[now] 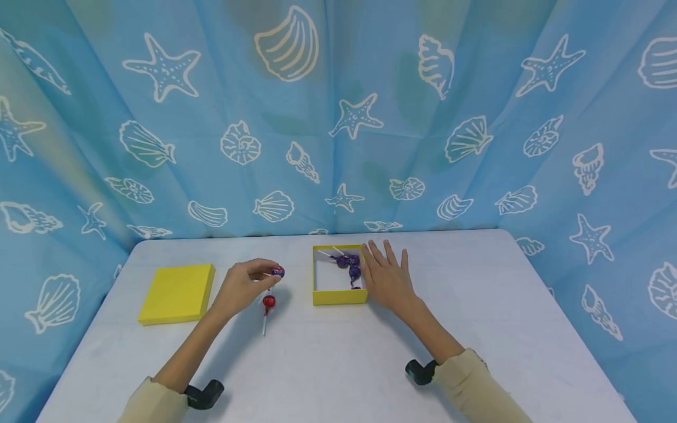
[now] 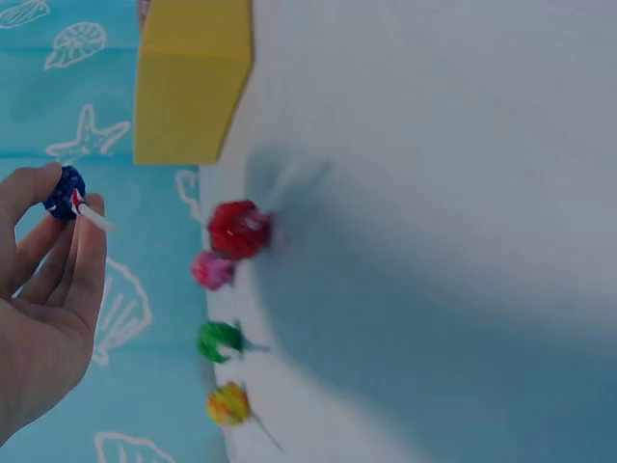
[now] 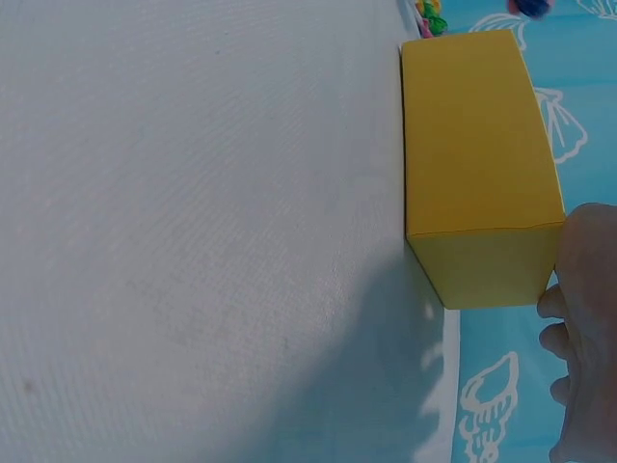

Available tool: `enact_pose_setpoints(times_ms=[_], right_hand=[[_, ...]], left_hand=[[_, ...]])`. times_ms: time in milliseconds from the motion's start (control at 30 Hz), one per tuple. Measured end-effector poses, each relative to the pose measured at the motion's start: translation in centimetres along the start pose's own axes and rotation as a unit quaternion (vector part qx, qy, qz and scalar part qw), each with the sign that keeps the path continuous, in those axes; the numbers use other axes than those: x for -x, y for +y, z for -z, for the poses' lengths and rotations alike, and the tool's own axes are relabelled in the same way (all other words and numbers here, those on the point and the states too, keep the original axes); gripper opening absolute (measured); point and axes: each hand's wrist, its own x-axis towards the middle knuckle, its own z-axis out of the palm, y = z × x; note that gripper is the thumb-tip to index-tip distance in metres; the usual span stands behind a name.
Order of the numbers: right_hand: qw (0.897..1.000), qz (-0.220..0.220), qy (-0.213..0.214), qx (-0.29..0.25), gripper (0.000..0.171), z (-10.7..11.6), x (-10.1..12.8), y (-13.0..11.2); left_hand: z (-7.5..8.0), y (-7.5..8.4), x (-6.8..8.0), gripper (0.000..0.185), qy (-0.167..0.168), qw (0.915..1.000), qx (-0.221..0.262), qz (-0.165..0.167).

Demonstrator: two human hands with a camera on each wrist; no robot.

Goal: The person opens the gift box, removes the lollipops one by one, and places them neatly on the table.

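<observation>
My left hand (image 1: pixel 244 286) pinches a dark blue-wrapped lollipop (image 1: pixel 277 271) by its round head, between thumb and fingertips; its white stick shows in the left wrist view. The hand is above the table, left of an open yellow box (image 1: pixel 339 297). Inside the box lie several purple-wrapped lollipops (image 1: pixel 354 272), heaped toward its right side. My right hand (image 1: pixel 388 277) has its fingers straight and lies against the box's right wall, gripping nothing. Below the left hand, a red lollipop (image 1: pixel 269 301) lies on the table.
A yellow lid (image 1: pixel 177 294) lies at the table's left. In the left wrist view, pink (image 2: pixel 213 270), green (image 2: pixel 220 340) and yellow-orange (image 2: pixel 228 403) lollipops lie in line with the red one; the left hand mostly hides them from the head view. A blue seashell curtain (image 1: pixel 328 147) hangs behind the table.
</observation>
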Motion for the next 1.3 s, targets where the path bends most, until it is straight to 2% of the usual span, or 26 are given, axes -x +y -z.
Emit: enact_pose_setpoints(times_ms=[133, 367, 733, 1067, 1300], right_hand=[[1.0, -0.003, -0.005, 0.007, 0.055, -0.1, 0.0, 0.0], [1.0, -0.002, -0.01, 0.013, 0.055, 0.2, 0.1, 0.0], [1.0, 0.0, -0.011, 0.008, 0.055, 0.2, 0.1, 0.1], [1.0, -0.006, -0.011, 0.006, 0.055, 0.0, 0.0, 0.0], [1.0, -0.008, -0.016, 0.002, 0.055, 0.2, 0.1, 0.0]], left_hand=[[0.4, -0.7, 1.0, 0.029, 0.017, 0.9995, -0.01, 0.023], [0.8, -1.6, 2.5, 0.028, 0.026, 0.9964, -0.024, 0.078], [0.6, -2.5, 3.7, 0.035, 0.027, 0.9949, -0.027, 0.093], [0.1, -3.1, 4.2, 0.031, 0.045, 0.9877, -0.072, 0.132], [-0.3, -3.3, 4.5, 0.03, 0.042, 0.9861, -0.095, 0.129]])
